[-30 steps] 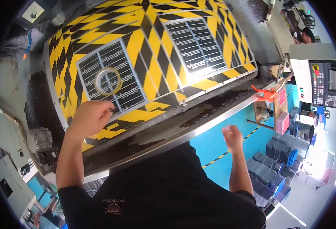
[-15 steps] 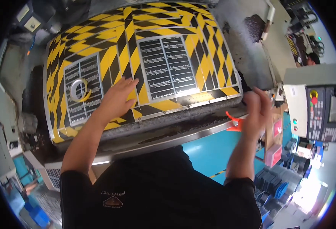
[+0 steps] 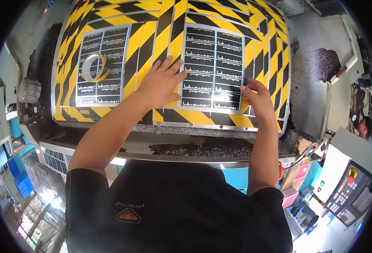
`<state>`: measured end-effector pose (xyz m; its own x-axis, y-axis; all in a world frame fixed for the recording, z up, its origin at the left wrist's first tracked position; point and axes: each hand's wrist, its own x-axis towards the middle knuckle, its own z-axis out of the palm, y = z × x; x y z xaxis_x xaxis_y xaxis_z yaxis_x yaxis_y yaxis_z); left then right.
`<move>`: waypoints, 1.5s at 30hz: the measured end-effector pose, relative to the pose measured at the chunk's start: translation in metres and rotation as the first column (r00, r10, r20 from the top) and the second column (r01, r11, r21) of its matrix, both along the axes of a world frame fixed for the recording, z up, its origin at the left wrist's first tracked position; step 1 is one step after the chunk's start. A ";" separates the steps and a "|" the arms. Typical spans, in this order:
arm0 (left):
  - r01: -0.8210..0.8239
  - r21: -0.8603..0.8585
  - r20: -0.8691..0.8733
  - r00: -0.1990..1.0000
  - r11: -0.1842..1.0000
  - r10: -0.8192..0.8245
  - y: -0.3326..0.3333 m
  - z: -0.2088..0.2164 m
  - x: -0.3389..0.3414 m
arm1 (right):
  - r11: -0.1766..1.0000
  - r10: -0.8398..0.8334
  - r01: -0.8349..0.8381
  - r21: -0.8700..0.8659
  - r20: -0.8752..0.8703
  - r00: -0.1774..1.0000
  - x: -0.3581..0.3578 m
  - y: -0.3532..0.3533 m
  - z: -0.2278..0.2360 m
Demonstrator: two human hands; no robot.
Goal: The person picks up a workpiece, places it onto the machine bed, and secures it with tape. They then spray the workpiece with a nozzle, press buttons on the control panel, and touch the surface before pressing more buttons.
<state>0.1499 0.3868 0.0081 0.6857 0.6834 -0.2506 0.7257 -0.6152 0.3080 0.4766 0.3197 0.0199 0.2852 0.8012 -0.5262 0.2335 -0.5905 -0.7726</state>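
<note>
A wide machine bed covered in yellow and black striped tape lies before me. Set into it are two panels of dark strips, a right panel and a left panel. My left hand rests flat with fingers spread, its fingertips at the left edge of the right panel. At that panel's right edge is my right hand, thumb and fingers drawn together; what they hold, if anything, is hidden. A roll of tape, white inside with a yellowish rim, lies on the left panel.
A metal ledge runs along the front, with dark wet residue behind it. A control panel with a red knob stands at the right. Further right another person is partly visible. Wire racks are at the lower left.
My right hand has come from beyond the bed's right front corner to the right panel's right edge. My left hand stays flat beside that panel. The view has shifted.
</note>
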 end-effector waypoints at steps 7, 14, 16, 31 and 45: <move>-0.035 -0.072 0.018 0.999 0.997 0.036 0.004 -0.011 -0.002 | 0.998 0.053 -0.054 -0.012 -0.087 0.995 0.011 0.010 -0.015; 0.000 -0.073 0.015 1.000 0.997 0.001 0.007 -0.014 -0.004 | 0.996 0.063 -0.066 -0.057 -0.053 0.997 0.014 0.013 -0.022; 0.005 -0.072 0.014 1.000 0.997 -0.004 0.007 -0.013 -0.004 | 0.993 0.097 -0.099 -0.062 -0.043 0.994 0.017 0.013 -0.025; 0.019 -0.048 -0.002 1.000 0.999 -0.019 0.008 -0.014 -0.004 | 0.991 0.124 -0.121 -0.061 0.042 0.991 0.014 0.014 -0.023; 0.022 -0.039 -0.149 0.988 0.999 -0.027 0.004 0.004 0.007 | 0.989 0.143 -0.141 -0.047 0.055 0.988 0.015 0.013 -0.027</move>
